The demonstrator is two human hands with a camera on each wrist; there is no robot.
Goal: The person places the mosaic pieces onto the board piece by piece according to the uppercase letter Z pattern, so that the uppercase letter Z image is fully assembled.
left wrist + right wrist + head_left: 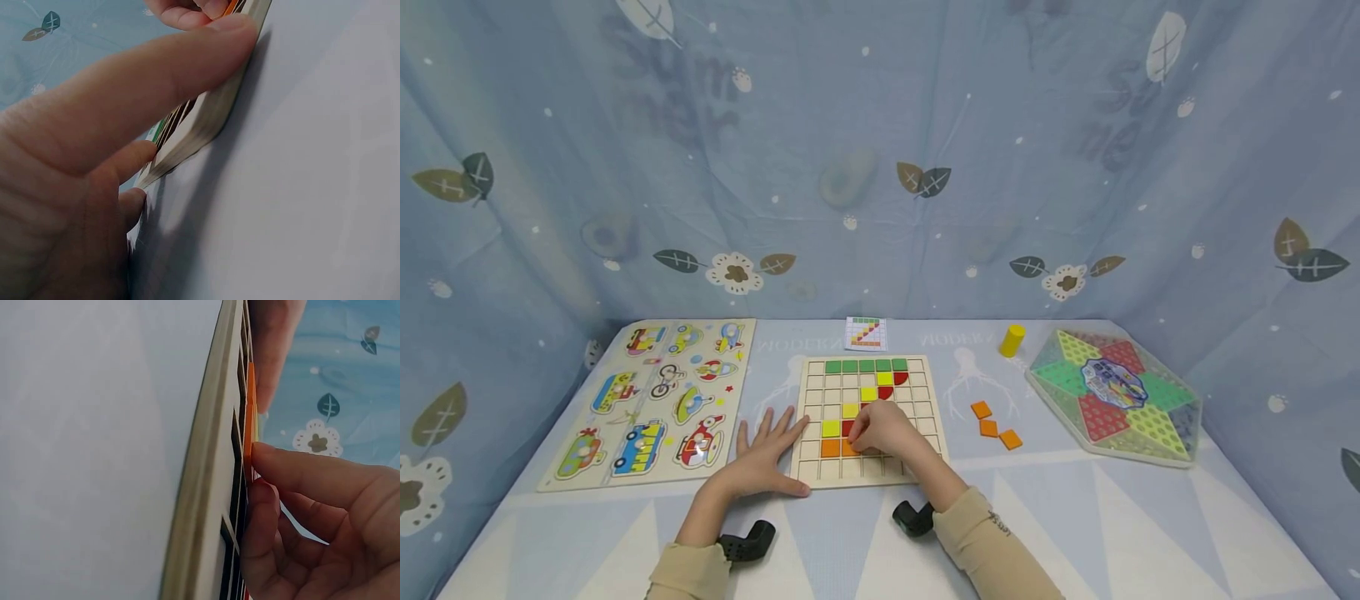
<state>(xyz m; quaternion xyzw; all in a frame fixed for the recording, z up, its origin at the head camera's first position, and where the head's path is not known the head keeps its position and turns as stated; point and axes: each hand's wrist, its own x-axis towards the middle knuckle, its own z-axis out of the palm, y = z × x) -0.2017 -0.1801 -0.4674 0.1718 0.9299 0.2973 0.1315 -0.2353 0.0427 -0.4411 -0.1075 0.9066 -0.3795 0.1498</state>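
Note:
A wooden grid board (880,480) lies flat in the middle, bearing green squares (867,366) along one row, a diagonal of yellow squares (831,428) and red pieces (900,378). My left hand (760,462) is spread at its left side, the thumb on the near edge and fingertips against the left edge. With thumb and curled forefinger, my right hand (883,429) pinches an orange square tile (249,444) down at a cell of the lower row, beside another orange tile (830,448). Part of the grid is hidden under the right hand.
Several orange tiles (988,428) lie loose right of the board. A pattern card (866,334) and a yellow cylinder (1012,341) stand farther back. A vehicle peg puzzle (670,400) is at left, a hexagonal game board (1112,392) at right.

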